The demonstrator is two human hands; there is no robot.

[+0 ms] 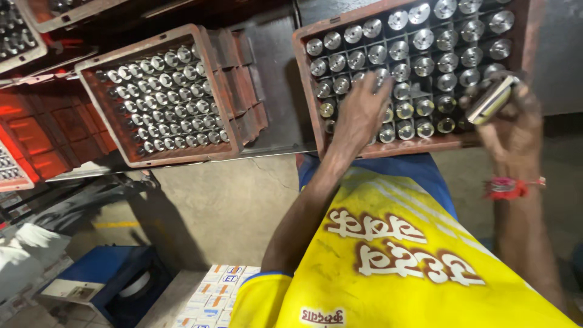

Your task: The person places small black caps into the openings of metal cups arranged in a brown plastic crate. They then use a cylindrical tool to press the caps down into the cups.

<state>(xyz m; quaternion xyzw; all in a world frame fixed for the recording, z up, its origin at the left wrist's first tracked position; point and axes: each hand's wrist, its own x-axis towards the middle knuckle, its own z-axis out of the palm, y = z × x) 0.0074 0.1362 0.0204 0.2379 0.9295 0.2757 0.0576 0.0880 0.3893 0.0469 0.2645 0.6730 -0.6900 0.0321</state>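
I see my left hand [362, 109] stretched far forward, fingers spread and pointing down; my right hand [513, 118] is raised, fingers curled closed.

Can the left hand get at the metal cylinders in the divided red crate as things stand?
Probably yes: the left hand already rests on the metal cylinders in the open-topped red crate, nothing covering them.

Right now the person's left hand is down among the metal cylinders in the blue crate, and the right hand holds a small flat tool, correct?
Not quite: the crate is reddish-brown, not blue, as the head view shows. The left hand is indeed down among the metal cylinders, and the right hand holds a small flat tool.
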